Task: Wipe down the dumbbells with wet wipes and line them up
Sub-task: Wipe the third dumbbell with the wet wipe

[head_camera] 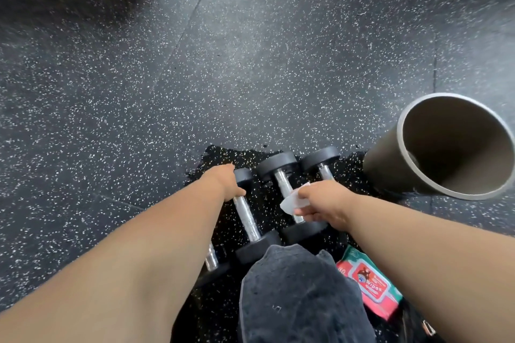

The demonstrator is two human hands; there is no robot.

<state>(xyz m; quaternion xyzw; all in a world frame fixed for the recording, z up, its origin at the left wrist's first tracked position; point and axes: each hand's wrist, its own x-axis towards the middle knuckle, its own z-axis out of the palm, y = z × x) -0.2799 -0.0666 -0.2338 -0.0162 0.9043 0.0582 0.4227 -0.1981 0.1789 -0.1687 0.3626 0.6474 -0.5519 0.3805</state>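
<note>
Fingers of the left hand [227, 179] curl over the far end of the leftmost dumbbell [246, 216]; the right hand [324, 203] pinches a wet wipe [292, 203] against the middle dumbbell [287, 192]. Three dumbbells lie side by side at six o'clock. Heavy, rigid, liable to roll: best gripped mid-handle on the chrome.

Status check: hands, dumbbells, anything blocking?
Left hand grips leftmost dumbbell at handle top. Right hand pinches wet wipe over middle dumbbell. Third dumbbell alongside. Bin at right, clear of row.
</note>
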